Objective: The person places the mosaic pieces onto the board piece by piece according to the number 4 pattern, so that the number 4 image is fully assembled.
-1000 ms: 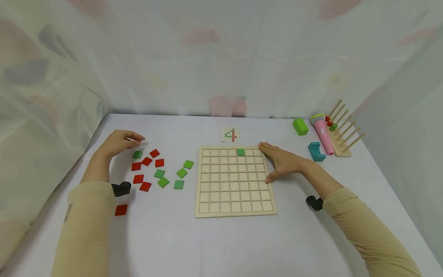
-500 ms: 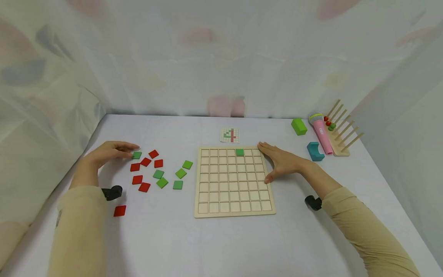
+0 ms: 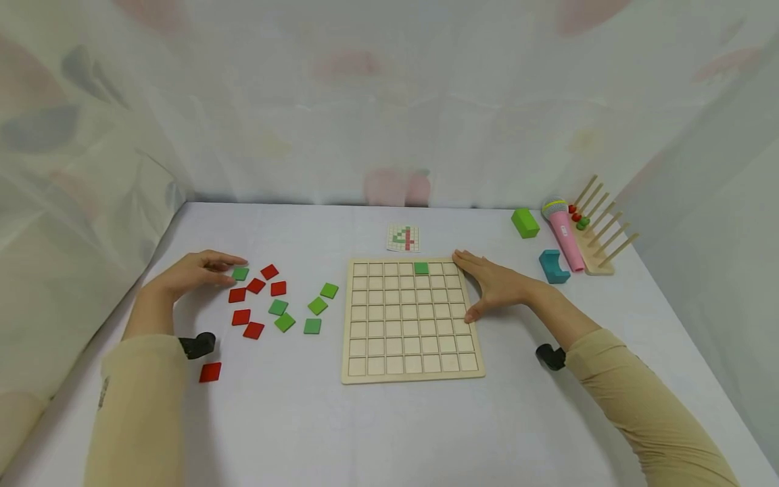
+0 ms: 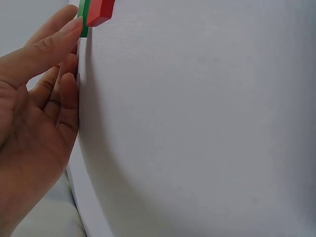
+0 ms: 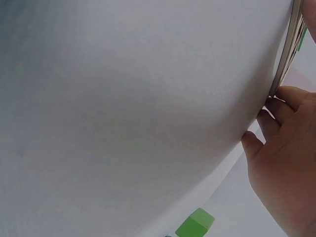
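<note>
In the head view my left hand (image 3: 193, 274) is at the left, index finger and thumb on either side of a green square tile (image 3: 240, 274), pinching it low over the table. The left wrist view shows that thumb tip right at the green tile (image 4: 84, 19), beside a red tile (image 4: 100, 12). My right hand (image 3: 502, 283) rests with spread fingers along the right edge of a wooden grid board (image 3: 414, 379), fingertips at its far right corner and thumb on its side. One green tile (image 3: 421, 268) sits in the board's far row.
Several red tiles (image 3: 241, 317) and green tiles (image 3: 312, 327) lie loose left of the board. Behind it is a small pattern card (image 3: 404, 238). At the back right are a green block (image 3: 525, 223), a teal block (image 3: 554, 266), a pink toy microphone (image 3: 566, 240) and a pegged rack (image 3: 599, 265).
My left hand has come down and slightly left onto the far green tile, its fingers closing on it. My right hand stays at the board's edge.
</note>
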Tool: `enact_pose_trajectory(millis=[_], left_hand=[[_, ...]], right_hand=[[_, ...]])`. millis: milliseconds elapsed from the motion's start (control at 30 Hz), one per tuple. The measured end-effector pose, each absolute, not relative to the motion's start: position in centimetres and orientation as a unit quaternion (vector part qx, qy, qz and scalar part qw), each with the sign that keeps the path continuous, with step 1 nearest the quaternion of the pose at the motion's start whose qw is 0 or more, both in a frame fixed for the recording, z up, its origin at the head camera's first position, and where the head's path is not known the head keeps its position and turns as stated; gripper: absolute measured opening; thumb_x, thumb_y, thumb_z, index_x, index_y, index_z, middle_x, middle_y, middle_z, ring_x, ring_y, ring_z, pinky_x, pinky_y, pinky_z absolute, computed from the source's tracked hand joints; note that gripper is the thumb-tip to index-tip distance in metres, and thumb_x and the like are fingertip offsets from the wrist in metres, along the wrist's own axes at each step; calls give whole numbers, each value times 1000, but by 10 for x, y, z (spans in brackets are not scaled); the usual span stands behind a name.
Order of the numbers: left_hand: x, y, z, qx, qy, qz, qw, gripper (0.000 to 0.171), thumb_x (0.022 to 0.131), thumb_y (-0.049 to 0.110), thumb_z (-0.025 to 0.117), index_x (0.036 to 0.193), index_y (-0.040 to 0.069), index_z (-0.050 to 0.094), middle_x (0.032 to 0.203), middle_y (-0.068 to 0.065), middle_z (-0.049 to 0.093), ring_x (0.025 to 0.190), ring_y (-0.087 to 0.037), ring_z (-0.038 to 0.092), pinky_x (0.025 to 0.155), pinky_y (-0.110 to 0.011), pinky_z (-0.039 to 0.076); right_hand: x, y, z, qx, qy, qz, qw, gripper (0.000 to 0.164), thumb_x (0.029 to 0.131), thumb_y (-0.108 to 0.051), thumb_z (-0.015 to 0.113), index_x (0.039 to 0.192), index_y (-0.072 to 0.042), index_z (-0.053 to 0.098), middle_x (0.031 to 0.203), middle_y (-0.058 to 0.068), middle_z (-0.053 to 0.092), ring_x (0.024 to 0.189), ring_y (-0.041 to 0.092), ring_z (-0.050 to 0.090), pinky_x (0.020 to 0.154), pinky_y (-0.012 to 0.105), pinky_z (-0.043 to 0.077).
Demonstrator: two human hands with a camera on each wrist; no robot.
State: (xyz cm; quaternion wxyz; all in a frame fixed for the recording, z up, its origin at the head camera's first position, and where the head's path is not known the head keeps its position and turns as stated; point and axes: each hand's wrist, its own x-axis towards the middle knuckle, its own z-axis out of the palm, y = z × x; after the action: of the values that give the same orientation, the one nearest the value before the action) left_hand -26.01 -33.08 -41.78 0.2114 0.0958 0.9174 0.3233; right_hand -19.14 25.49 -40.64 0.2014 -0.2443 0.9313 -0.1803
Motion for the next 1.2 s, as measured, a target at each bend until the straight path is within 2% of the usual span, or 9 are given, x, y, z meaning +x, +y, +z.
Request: enact_pose_trajectory(millis=[100,300,667,1000,1200], left_hand=[[-260,-329,-418,106,920,317,204,49,92,25,68,138,10,57,139,-16,48,121,-29,41,91,-33,41],[-264,-325,-418,117,925,302,197,45,91,20,69,133,6,60,140,-21,49,125,-37,41,97,-46,41],[-267,-325,-419,106,927,300,197,40,91,18,68,128,4,63,131,-20,53,116,-30,45,83,-26,43],[-269,-314,-410,100,937,274,193,34,89,17,69,119,1,62,115,-19,60,107,-32,53,84,-31,44],[-270,-304,-403,96,943,270,167,27,88,18,72,106,1,62,98,-11,63,91,-21,55,76,-27,45]], right_hand=[[-191,255,-406,-246,931,-182,200,128,67,-54,83,157,2,12,167,19,9,156,39,8,125,57,11],[-192,256,-407,-245,931,-181,200,128,66,-55,83,157,2,12,167,19,9,156,39,8,125,57,12],[-192,255,-408,-242,932,-180,202,129,66,-55,83,157,1,11,167,18,8,156,38,7,125,56,11],[-190,256,-408,-240,934,-174,200,129,66,-56,83,157,1,11,167,18,8,156,38,7,125,56,11],[-192,256,-409,-241,933,-178,200,130,66,-56,83,157,1,10,167,18,7,156,38,7,125,56,11]])
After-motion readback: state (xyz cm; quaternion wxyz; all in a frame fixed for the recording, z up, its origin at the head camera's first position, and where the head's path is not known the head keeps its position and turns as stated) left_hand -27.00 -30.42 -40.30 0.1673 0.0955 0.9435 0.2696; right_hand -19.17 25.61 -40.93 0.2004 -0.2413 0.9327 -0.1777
